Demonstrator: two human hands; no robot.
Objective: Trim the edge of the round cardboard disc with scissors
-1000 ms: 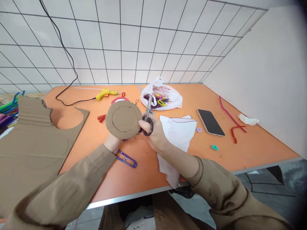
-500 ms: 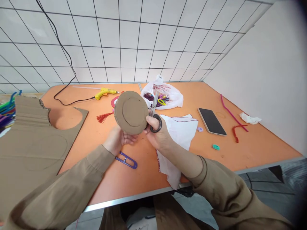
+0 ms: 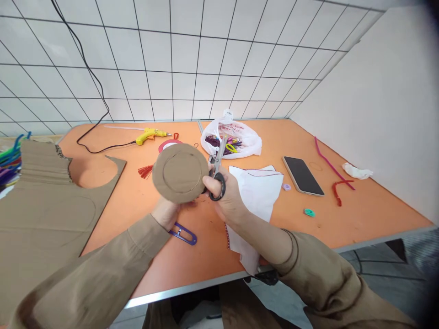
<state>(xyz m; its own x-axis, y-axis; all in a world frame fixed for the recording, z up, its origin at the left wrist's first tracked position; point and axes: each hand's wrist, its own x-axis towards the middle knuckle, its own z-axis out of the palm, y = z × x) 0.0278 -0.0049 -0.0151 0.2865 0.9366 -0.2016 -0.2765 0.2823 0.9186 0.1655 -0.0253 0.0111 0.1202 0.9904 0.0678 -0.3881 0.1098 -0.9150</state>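
Note:
A round cardboard disc (image 3: 180, 172) with a smaller circle marked on its face is held up over the table. My right hand (image 3: 228, 189) grips a pair of scissors (image 3: 219, 167) with black handles, blades pointing up and away, and its thumb presses the disc's right edge. Under the disc's lower edge is my left hand (image 3: 168, 211), touching or close to its underside; the disc hides its fingers. A purple slotted plastic piece (image 3: 184, 233) lies below my left wrist. White cloth (image 3: 255, 189) with red stitched edging lies beside and under my right forearm.
Cut cardboard sheet (image 3: 44, 219) covers the left side. Behind are a yellow glue gun (image 3: 151, 135) with a black cord, a red tassel (image 3: 145, 171) and a white plastic bag (image 3: 252, 139) of threads. Rightward lie a phone (image 3: 303, 176), a green clip (image 3: 309, 213) and pipe cleaners (image 3: 331, 162).
The disc has moved left and down and tilted flatter. My left hand has slid beneath it, hiding fingers that showed before. My right hand, with the scissors, has shifted slightly left and down.

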